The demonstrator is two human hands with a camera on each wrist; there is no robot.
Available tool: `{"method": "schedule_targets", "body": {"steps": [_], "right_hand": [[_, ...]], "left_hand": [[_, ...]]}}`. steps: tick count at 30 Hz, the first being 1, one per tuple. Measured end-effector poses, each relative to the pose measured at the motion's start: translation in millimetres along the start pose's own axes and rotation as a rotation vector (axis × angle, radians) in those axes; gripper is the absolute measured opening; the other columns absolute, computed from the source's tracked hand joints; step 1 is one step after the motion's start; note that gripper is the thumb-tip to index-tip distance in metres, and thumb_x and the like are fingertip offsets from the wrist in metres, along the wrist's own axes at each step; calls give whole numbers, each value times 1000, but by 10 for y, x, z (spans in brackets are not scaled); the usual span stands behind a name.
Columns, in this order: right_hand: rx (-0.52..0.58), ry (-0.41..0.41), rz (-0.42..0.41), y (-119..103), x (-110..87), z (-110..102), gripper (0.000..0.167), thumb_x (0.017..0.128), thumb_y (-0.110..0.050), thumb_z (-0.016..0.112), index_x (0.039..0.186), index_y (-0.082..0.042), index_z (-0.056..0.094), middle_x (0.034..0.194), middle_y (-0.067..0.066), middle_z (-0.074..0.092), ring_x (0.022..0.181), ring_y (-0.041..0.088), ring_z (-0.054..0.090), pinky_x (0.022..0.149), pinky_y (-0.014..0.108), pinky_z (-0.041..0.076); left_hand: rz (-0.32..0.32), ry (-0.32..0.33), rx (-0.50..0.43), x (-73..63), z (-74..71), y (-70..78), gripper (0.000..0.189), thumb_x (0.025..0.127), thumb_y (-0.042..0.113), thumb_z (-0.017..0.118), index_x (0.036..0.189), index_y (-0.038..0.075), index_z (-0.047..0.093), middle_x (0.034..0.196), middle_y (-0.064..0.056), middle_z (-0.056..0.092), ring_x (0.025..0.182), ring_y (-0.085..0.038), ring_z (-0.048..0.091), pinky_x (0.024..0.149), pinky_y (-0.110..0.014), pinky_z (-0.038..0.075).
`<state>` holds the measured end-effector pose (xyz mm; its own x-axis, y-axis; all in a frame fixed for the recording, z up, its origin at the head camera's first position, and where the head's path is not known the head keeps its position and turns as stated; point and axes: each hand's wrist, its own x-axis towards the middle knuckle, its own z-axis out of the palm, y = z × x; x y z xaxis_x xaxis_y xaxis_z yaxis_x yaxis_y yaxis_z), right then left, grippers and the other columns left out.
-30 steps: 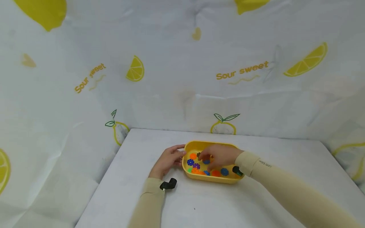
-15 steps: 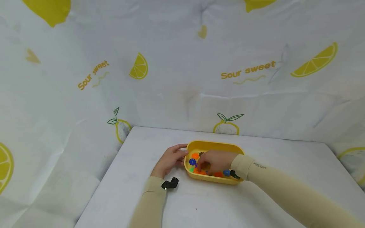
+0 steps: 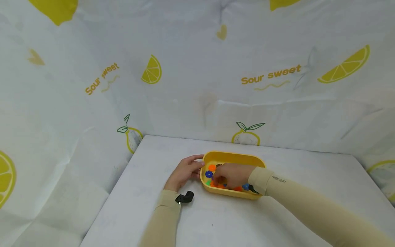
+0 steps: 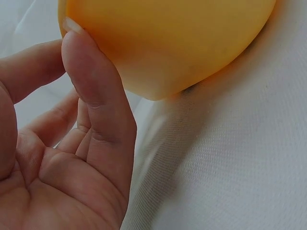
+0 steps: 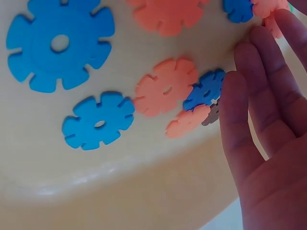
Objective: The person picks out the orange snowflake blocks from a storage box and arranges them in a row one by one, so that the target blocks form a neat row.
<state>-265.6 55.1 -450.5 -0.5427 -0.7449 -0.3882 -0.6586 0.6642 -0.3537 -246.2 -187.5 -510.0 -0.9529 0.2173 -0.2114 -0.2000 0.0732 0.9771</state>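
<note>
A yellow tray (image 3: 234, 156) with rounded corners holds several notched plastic discs, among them a dark blue disc (image 3: 209, 174) and an orange disc (image 3: 212, 167). At the tray's left end, my left hand (image 3: 183, 171) holds the rim, its thumb (image 4: 96, 81) and index finger coming together there. My right hand (image 3: 234, 174) reaches down into the tray among the discs. In the right wrist view its fingers (image 5: 232, 100) are slightly bent, with pinkish-orange discs (image 5: 268, 7) by the tips. Whether the thumb and index finger pinch a disc is hidden.
The tray stands on a white-covered table (image 3: 197, 219). A white cloth backdrop (image 3: 197, 85) printed with lemons rises behind and beside the table. Light blue discs (image 5: 98, 120) lie on the tray floor on the wrist side of the right hand.
My right hand has lowered and shifted slightly left within the tray, its fingers drawing together. The left hand stays at the rim. The whole head view has shifted slightly.
</note>
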Motion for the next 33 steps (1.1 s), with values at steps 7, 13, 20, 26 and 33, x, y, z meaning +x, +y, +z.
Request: {"method": "schedule_targets", "body": {"steps": [7,13,20,26,33], "right_hand": [[-61,-10,-2,-75,28,-4,28,91,-13,88,102,-35,76,95,-16,66,96,9,57,102,32,56],[-83,-1,-14,-89,53,4,24,92,-12,87,101,-32,75,91,-14,65,93,10,57,94,29,55],[-63,-7,22,-73,36,7,27,91,-11,87,98,-34,73,90,-13,65,94,11,57,93,30,54],[-24,25,42,-22,-63,-24,24,91,-10,86,101,-30,77,93,-14,67,94,10,58,95,31,56],[48,83,19,67,-224,-162,22,88,-19,89,107,-23,79,102,-14,68,96,11,61,95,33,56]], "left_hand": [[0,-1,0,-7,-2,6,52,102,39,76,150,23,64,113,-11,76,81,-17,66,75,-25,61],[-1,4,-2,-22,9,30,50,103,38,75,150,24,64,111,-10,76,81,-17,66,75,-25,61],[6,-2,1,-7,31,47,51,103,38,75,150,23,65,105,-8,74,80,-17,65,76,-25,61],[8,-23,3,40,92,78,51,102,37,75,150,23,64,105,-8,74,80,-16,65,75,-25,60],[0,5,-26,17,44,-12,51,102,35,76,150,21,64,108,-10,75,79,-15,64,73,-26,60]]}}
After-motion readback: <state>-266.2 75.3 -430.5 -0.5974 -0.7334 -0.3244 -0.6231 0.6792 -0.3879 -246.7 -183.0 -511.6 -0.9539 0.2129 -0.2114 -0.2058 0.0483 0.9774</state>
